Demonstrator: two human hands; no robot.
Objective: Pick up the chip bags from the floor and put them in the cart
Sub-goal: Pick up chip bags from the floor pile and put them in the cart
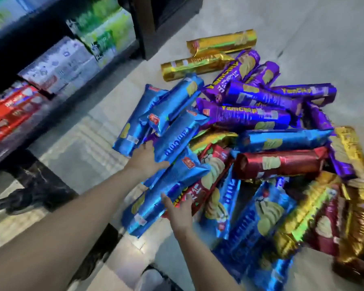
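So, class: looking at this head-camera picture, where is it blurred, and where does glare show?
Head view: the shelf goods at left are smeared by motion blur; the right edge of the chip bags smears too; glare streaks the foil of the gold bags; both hands stay fairly sharp.

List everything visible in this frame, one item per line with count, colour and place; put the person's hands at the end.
blue chip bags: several, blue, left and front of the floor pile
purple chip bags: about six, purple, upper part of the pile
gold chip bags: two apart at the top of the pile, more at the right edge, gold
red chip bags: a few, dark red, middle and right of the pile
floor: one, pale tiles, under the pile
shelf: one, dark, left side, stocked with red, white and green packs
left hand: one, under a tilted blue bag at the pile's left
right hand: one, fingers on a blue bag at the pile's front
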